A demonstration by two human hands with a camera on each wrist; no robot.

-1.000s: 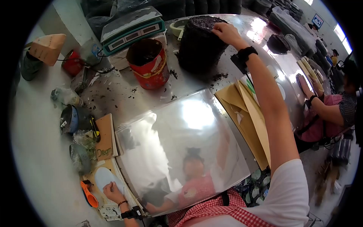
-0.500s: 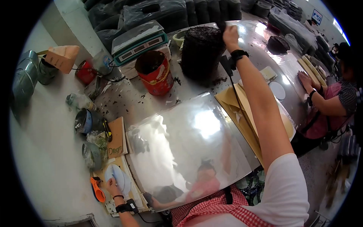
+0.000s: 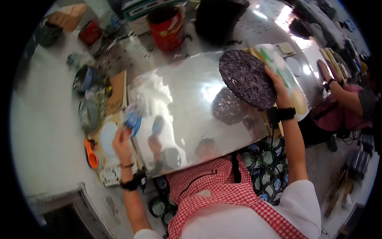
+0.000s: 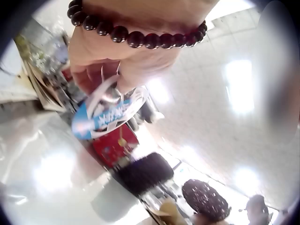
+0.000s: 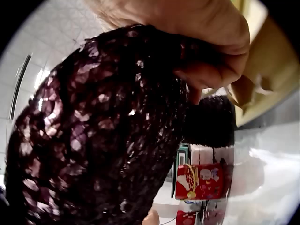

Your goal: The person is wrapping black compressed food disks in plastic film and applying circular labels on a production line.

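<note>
My right hand [image 3: 280, 87] grips the edge of a round, dark purple disc of dried seaweed [image 3: 246, 77], tilted above the shiny clear plastic sheets [image 3: 179, 115]. Its crinkled surface [image 5: 93, 131] fills much of the right wrist view, with the thumb and fingers at the rim. My left hand [image 3: 122, 145] pinches a round label [image 3: 133, 122] with blue and white print, partly see-through. In the left wrist view the label [image 4: 110, 115] hangs tilted from the fingertips. Below that hand lies a stack of white round labels [image 3: 108, 137].
A tall stack of dark discs [image 3: 219, 20] and a red bucket [image 3: 165, 32] stand at the back. Brown paper [image 3: 115, 93], an orange-handled tool [image 3: 91, 155] and tape rolls [image 3: 88, 113] lie at left. Another person's arm [image 3: 338, 93] works at the right.
My right hand has taken a disc from the stack and brought it down over the sheets. My left hand has lifted a label off the pile. The head view has tipped downward.
</note>
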